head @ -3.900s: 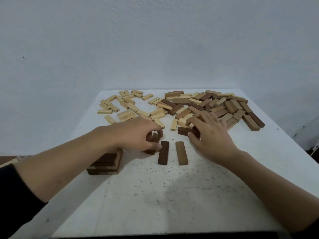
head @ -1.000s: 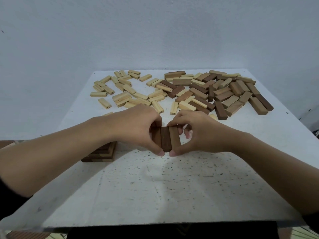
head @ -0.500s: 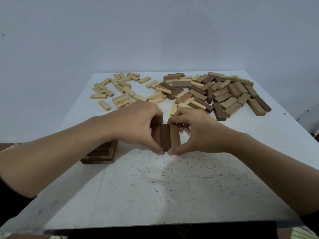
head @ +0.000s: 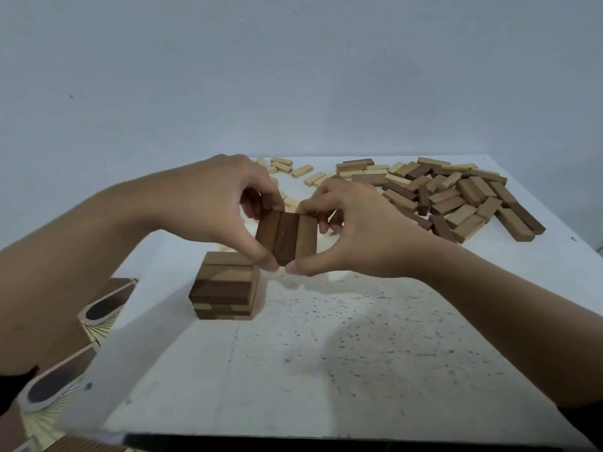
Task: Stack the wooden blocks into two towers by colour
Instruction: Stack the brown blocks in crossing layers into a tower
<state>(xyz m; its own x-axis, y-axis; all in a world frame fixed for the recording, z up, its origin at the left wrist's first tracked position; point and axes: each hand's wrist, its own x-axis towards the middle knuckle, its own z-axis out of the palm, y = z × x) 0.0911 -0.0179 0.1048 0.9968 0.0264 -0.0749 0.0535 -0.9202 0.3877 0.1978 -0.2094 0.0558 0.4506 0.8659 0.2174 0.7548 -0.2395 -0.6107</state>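
**Row of three on its way to the brown tower**

Pinched between the left hand [head: 208,203] and right hand [head: 362,236], thumbs under the near end and fingers curled over the far end: three brown blocks [head: 286,238] pressed side by side, held clear of the table [head: 326,370]. Just left and lower, the brown tower [head: 225,285], a few layers high.

Keep the squeeze even, or risk the middle block slipping out. Bring the row level over the tower, probably crosswise to the top layer. Set down flat, square the edges, then ease both grips off together.

Further back, loose pale blocks [head: 298,171] and a heap of brown ones [head: 463,197].
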